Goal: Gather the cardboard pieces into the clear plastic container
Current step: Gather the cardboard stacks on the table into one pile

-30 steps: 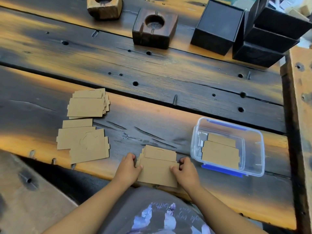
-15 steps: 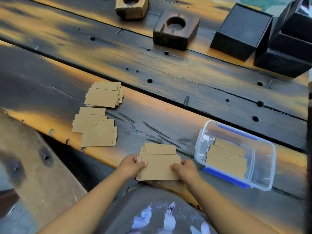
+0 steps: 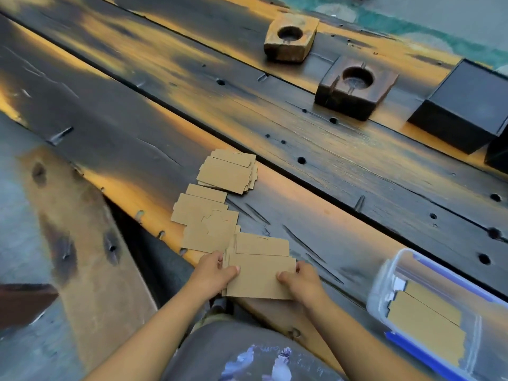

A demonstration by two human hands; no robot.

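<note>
Pinching a cardboard stack (image 3: 261, 273) at lower centre between left hand (image 3: 213, 274) and right hand (image 3: 301, 281), we've some pieces in the clear plastic container (image 3: 439, 270) lower right, two piles (image 3: 228, 171) (image 3: 204, 224) left to gather.

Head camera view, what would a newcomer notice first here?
Both hands, left hand and right hand, grip a stack of cardboard pieces at the table's near edge. Two more cardboard piles lie beyond, and a clear plastic container holding cardboard sits at right.
</note>
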